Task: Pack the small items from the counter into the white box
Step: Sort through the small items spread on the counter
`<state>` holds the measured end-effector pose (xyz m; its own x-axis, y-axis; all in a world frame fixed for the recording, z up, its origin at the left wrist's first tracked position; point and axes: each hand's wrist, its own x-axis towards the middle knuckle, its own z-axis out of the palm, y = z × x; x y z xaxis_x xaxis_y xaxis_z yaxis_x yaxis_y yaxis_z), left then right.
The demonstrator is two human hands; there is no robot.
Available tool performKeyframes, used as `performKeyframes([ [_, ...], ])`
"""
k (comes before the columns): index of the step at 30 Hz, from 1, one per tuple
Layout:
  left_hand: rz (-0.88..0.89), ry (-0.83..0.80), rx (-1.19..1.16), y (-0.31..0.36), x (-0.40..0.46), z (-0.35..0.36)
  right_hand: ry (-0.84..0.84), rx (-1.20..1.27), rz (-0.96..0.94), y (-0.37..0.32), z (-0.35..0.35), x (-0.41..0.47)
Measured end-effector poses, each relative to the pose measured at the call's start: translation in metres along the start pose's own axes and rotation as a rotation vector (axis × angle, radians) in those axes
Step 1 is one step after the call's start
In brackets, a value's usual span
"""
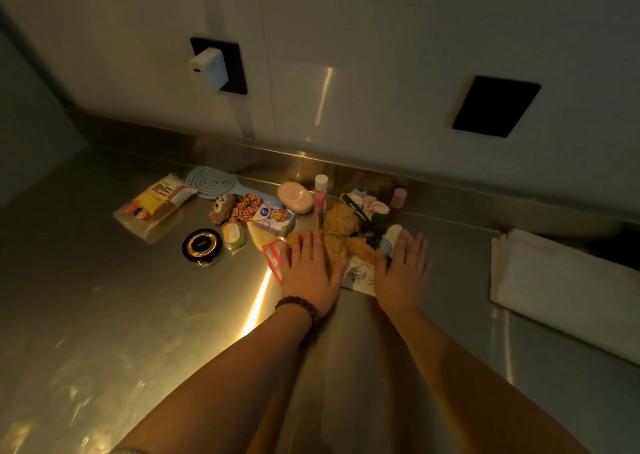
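Hands lie flat, palms down, fingers straight and slightly spread, neither grip closed round anything. The left hand (pixel 309 266), a beaded bracelet (pixel 300 306) on its wrist, rests on a red-and-white packet (pixel 273 254) and touches the fuzzy brown plush bear (pixel 341 227). The right hand (pixel 403 268) rests beside the bear, fingertips against a pale rounded item (pixel 393 235). The small items crowd the far edge of the brushed-steel table (pixel 104 315): an oval pink soap (pixel 296 197), a slim capped tube (pixel 320 194), a round black compact (pixel 202 246), a crinkly snack bag (pixel 156 204), a pale blue oval brush (pixel 211 182). The white box (pixel 568 291), soft-edged, sits at the table's right edge, well apart.
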<state>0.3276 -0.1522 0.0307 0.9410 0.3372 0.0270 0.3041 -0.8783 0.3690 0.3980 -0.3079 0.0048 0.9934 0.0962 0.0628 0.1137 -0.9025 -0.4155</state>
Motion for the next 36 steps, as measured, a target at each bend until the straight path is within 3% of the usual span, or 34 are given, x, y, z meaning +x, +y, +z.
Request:
performKeyframes([
  [5,0.053,0.134,-0.076,-0.029,-0.010,-0.031,0.098,0.188,-0.154,-0.053,-0.009,-0.025],
  [9,0.009,0.225,-0.048,-0.069,-0.012,-0.054,0.030,0.217,-0.295,-0.107,0.001,-0.046],
  [19,-0.194,0.320,0.008,-0.236,0.027,-0.114,-0.059,-0.051,-0.455,-0.237,0.060,-0.040],
  [25,-0.237,0.118,0.054,-0.316,0.074,-0.129,-0.145,-0.290,-0.512,-0.315,0.100,-0.026],
  [31,-0.202,-0.138,0.053,-0.343,0.095,-0.115,-0.231,-0.411,-0.477,-0.324,0.113,-0.015],
  [36,-0.185,-0.122,0.050,-0.323,0.083,-0.109,-0.195,-0.437,-0.479,-0.307,0.107,-0.019],
])
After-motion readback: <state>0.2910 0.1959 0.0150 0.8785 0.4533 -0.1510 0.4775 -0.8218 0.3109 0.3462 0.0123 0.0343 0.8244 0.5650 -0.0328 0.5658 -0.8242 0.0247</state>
